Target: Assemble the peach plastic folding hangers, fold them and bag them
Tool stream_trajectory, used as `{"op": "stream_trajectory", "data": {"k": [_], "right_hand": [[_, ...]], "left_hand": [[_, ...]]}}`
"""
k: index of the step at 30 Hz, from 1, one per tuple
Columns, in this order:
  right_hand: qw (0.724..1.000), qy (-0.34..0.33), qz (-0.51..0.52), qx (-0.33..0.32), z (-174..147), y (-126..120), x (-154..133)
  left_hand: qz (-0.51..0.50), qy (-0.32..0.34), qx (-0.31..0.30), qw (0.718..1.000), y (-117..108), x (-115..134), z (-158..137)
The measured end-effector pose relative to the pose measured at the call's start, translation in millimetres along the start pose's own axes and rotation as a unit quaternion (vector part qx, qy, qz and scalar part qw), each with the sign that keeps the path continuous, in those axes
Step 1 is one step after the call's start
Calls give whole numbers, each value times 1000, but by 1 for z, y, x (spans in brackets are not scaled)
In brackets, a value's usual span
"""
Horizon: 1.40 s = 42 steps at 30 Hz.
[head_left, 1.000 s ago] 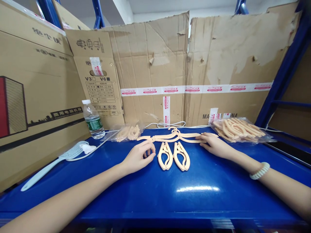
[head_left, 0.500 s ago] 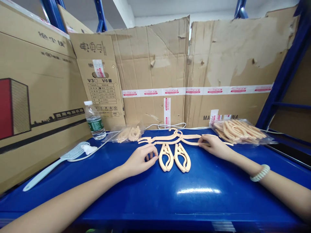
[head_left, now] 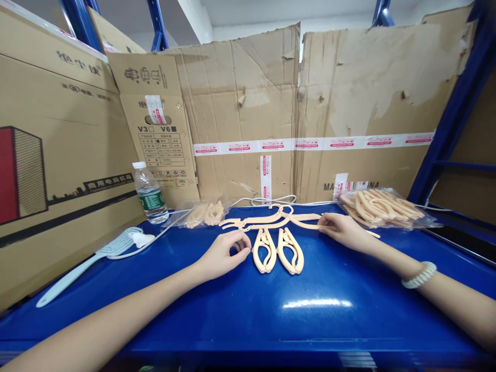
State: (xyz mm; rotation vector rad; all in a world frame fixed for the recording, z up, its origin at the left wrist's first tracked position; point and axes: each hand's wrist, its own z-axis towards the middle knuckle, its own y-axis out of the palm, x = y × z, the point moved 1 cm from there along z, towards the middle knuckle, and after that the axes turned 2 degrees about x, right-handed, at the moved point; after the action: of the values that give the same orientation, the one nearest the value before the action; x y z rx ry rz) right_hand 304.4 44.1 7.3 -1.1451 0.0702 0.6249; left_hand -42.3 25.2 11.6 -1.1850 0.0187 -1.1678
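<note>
Two peach folding clothes hangers lie unfolded and overlapping toward the back of the table. My right hand is closed on one arm of the front unfolded hanger, whose tip shows past my wrist. The other unfolded hanger lies to the left, partly overlapped near the hooks. Closer to me, two folded hangers rest side by side. My left hand is loosely curled, thumb and fingertips together, right beside the left folded hanger. Nothing shows in it, and I cannot tell whether it touches that hanger.
A bag of hangers sits at the back right, near a dark flat object. Another bag lies back left, by a water bottle and a pale blue brush. Cardboard walls the blue table.
My right hand has shifted slightly right, drawing the front unfolded hanger along with it. My left hand has stayed almost still, its thumb and fingertips a little closer together.
</note>
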Motion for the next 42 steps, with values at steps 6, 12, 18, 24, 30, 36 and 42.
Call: {"op": "stream_trajectory", "data": {"k": [6, 12, 18, 24, 30, 36, 42], "right_hand": [[1000, 4, 3, -10, 0, 1, -1], [999, 21, 32, 0, -1, -1, -1], [998, 19, 45, 37, -2, -17, 2], [993, 5, 71, 95, -5, -35, 2], [995, -20, 45, 92, -9, -32, -11], [995, -32, 59, 79, -12, -26, -28], [995, -64, 36, 66, -12, -28, -32]], "left_hand": [[17, 2, -12, 1000, 1, 1, -1], [-6, -22, -14, 1000, 0, 2, 0], [-105, -116, 3, 988, 0, -9, 2], [-192, -232, 17, 953, -1, -10, 5], [-280, -275, 55, 918, 1, -4, 4], [-303, -242, 82, 918, 5, -8, 2], [-309, -211, 113, 920, 4, -5, 1]]}}
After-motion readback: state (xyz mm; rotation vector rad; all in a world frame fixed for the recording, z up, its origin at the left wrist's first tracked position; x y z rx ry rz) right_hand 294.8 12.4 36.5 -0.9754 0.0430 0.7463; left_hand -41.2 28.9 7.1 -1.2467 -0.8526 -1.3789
